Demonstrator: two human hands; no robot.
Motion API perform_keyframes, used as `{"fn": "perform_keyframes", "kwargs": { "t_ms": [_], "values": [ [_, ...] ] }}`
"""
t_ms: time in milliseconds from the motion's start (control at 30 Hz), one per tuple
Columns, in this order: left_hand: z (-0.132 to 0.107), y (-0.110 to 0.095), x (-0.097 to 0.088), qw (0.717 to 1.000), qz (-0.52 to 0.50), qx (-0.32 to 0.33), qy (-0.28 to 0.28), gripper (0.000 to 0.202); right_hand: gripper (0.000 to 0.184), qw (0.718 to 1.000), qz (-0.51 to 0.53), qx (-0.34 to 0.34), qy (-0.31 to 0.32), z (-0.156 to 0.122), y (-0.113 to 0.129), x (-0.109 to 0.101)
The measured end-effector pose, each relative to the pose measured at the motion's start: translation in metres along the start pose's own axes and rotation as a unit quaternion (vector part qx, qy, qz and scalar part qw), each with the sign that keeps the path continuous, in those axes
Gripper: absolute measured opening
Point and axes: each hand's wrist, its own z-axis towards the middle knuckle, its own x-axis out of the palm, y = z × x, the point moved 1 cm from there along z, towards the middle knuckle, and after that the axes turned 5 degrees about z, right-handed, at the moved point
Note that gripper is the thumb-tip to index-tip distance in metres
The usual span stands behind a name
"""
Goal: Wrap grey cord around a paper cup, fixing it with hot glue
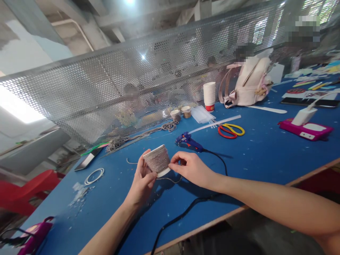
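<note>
Cord-wrapped cup [157, 160] held over near-centre table [255, 156]; left hand [144, 177] curled round its left side, right hand [189, 166] pinched at its right edge, hold unclear. Probably light, crushable, grippy; best held by rims.

A craft workshop, shown by the glue gun [189, 142], scissors [230, 125] and cord [115, 143] on a table [255, 148].

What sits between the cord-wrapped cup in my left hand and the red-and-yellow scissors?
In the head view, the blue glue gun lies between the cup and the scissors.
</note>
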Motion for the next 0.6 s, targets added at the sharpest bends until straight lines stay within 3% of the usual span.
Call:
{"fn": "perform_keyframes", "kwargs": {
  "t_ms": [133,367,600],
  "values": [
    [0.0004,-0.0001,0.0000,1.000,0.003,0.000,-0.014,0.075,0.010,0.999,-0.037,-0.007,-0.011,-0.0001,-0.0031,0.0004],
    [0.0012,0.0038,0.0021,0.999,0.004,-0.028,-0.038,0.057,0.014,0.997,-0.052,-0.051,-0.015,-0.0025,-0.0040,0.0000],
    [0.0006,0.0036,0.0070,0.998,0.021,-0.041,-0.047,0.055,0.016,0.996,-0.042,-0.072,-0.014,-0.0047,-0.0043,0.0012]
  ]
}}
